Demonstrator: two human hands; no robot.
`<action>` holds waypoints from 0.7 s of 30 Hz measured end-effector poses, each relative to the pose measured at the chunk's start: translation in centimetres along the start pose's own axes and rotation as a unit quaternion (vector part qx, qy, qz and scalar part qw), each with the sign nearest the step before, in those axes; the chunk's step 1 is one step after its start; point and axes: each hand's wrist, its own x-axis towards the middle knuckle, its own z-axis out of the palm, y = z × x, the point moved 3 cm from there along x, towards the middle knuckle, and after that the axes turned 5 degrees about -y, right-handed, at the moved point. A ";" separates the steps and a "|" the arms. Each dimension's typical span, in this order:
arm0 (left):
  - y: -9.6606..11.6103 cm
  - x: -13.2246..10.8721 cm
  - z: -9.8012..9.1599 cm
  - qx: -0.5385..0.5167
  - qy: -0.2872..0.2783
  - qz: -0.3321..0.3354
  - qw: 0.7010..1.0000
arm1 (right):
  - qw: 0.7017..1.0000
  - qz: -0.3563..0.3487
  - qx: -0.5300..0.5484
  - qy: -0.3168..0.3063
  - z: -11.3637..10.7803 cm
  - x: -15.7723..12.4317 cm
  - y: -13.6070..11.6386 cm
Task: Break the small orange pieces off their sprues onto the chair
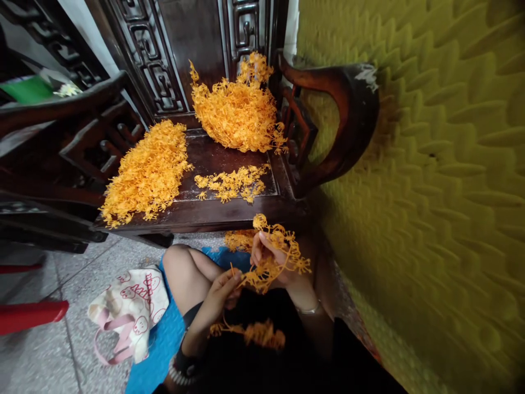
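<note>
Low in the middle of the frame, both hands work on one orange plastic tangle (262,278), a loose web of thin stems and small blobs. The left hand (221,293) comes up from the lower left, its fingertips pinched together on the tangle's lower left edge. The right hand (270,256) sits just above and to the right with its fingers curled around the upper part of the same tangle, and a looping strand hangs off to the right of it. Both hands are closed on the piece and neither lies flat or spread.

Below the hands, on the dark lap, lies another orange clump (254,332), apart from both hands. A bare knee shows to the left over a blue mat (164,339).

Above the hands stands a dark carved wooden chair (229,156), and its seat carries three lots of the same orange stuff:
- a wide flat heap (145,175) on the left edge;
- a tall mound (238,112) at the back against the backrest;
- a thin scatter (232,183) in the middle near the front.

A small orange bunch (240,239) lies on the floor under the seat's front edge, just left of the right hand. The chair's curved armrest (340,109) reaches toward a yellow-green padded wall (430,164) that fills the right side. At the lower left a printed cloth bag (131,306) with pink handles rests on the tiled floor (61,350).
</note>
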 end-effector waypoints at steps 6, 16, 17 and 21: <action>0.3 -0.6 0.6 0.119 -0.032 0.013 0.992 | 0.979 0.034 0.177 -0.096 1.7 0.8 -2.4; 2.0 -7.3 -0.6 0.340 0.039 0.093 0.935 | 0.932 -0.017 0.231 -0.280 4.6 -1.2 -5.3; 2.1 -8.1 -0.6 0.369 0.044 0.101 0.923 | 0.924 -0.056 0.236 -0.297 5.0 -1.6 -5.8; 2.8 -9.7 -0.3 0.439 0.048 0.128 0.888 | 0.900 -0.193 0.252 -0.300 5.4 -2.5 -7.0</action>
